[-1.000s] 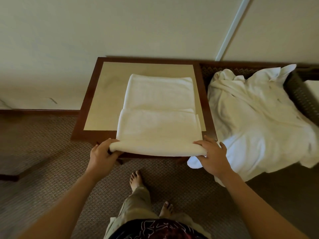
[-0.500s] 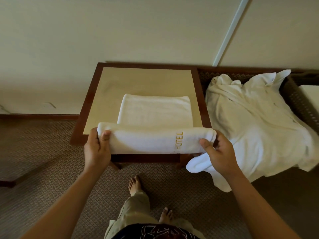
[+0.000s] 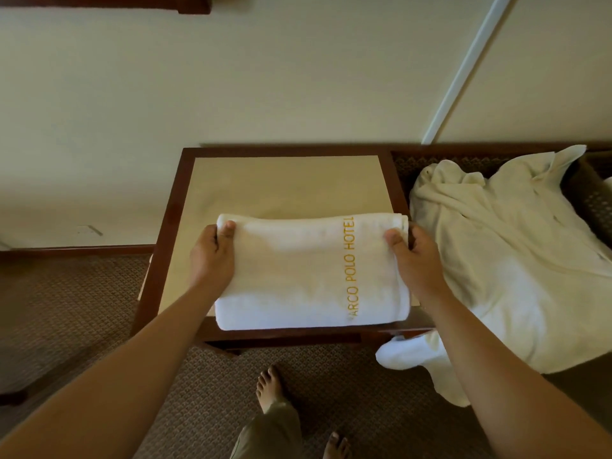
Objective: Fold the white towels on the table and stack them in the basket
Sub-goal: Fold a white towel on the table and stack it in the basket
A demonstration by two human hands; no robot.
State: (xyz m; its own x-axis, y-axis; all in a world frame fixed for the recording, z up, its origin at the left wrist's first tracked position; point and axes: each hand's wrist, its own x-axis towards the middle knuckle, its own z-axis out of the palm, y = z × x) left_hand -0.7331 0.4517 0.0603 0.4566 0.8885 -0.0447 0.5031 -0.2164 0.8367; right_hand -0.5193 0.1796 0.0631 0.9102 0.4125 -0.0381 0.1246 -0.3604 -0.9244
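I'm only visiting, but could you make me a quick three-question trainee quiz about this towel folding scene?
1. True or false: both hands grip the folded towel.
2. Where do the unfolded towels lie? A) on the table B) right of the table C) on the carpet
3. Fill in: the gold lettering on the folded towel ends in the word ____.

Key:
1. True: the left hand and right hand each hold a far corner, thumbs on top.
2. B; the table holds only the folded one.
3. HOTEL.
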